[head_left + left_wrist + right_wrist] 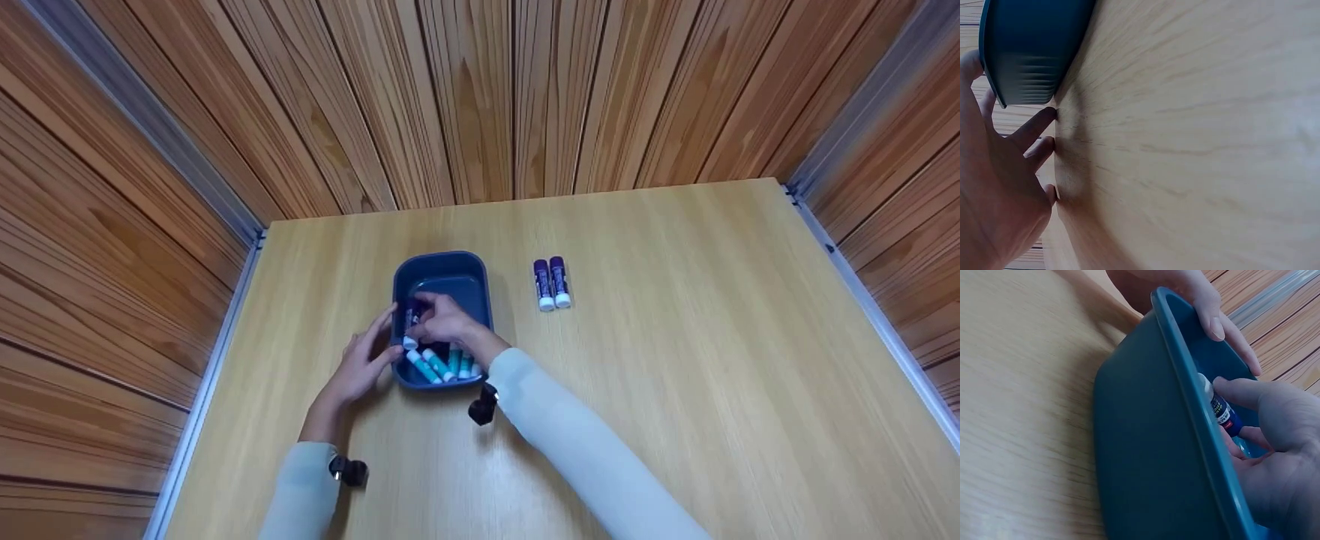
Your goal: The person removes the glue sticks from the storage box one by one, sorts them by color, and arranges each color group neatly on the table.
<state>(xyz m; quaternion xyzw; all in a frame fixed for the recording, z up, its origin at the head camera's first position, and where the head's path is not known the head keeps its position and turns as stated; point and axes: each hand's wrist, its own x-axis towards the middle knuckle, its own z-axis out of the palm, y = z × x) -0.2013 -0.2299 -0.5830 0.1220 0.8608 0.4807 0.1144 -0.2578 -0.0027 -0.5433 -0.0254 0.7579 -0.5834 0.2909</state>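
Head view: pale sleeves nearest; right hand (444, 321) pinches a purple glue stick with white cap (410, 324) inside the dark blue plastic tub (480, 289) on the light wooden table (675, 337). Left wrist view: left hand (994, 191), fingers spread wide, rests against the tub's side. Right wrist view: thumb and fingers curl round the stick just inside the rim.

No legible text anywhere. Purple glue stick (1222, 411) carries a printed label with a red patch, too small and blurred to read.

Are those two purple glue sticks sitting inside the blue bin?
No, the two purple glue sticks lie side by side on the table, to the right of the blue bin and apart from it.
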